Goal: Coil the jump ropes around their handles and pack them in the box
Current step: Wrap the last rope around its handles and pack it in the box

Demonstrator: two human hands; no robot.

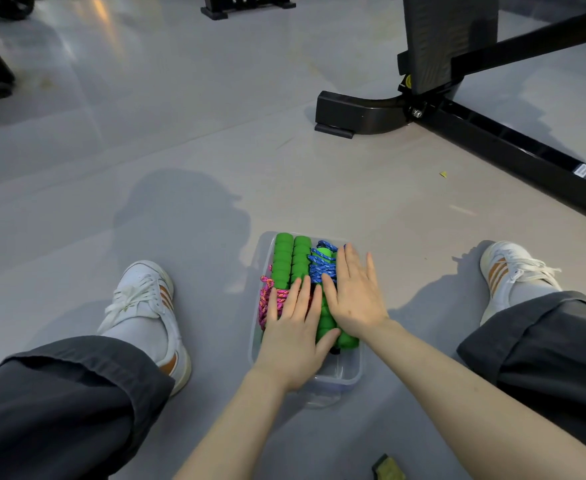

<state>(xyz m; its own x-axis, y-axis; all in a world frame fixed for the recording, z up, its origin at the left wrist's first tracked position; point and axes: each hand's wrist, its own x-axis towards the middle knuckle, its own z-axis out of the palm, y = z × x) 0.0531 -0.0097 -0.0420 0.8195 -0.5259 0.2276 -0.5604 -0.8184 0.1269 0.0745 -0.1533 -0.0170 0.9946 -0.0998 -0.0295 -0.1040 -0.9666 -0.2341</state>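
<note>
Jump ropes (291,261) are lying in the clear box (340,377) under my hands. I am pressing my left hand (293,336) flat on the pink-corded bundle (266,301), my right hand (353,299) flat on the blue-corded bundle (322,270); I should be pushing evenly to seat both below the rim.

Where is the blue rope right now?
In the head view, low centre: the blue rope lies in the clear box, right side, partly under the right hand.

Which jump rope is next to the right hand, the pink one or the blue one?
The blue rope. It is wound on the right side, under the right hand; the pink rope lies left, under the left hand.
</note>
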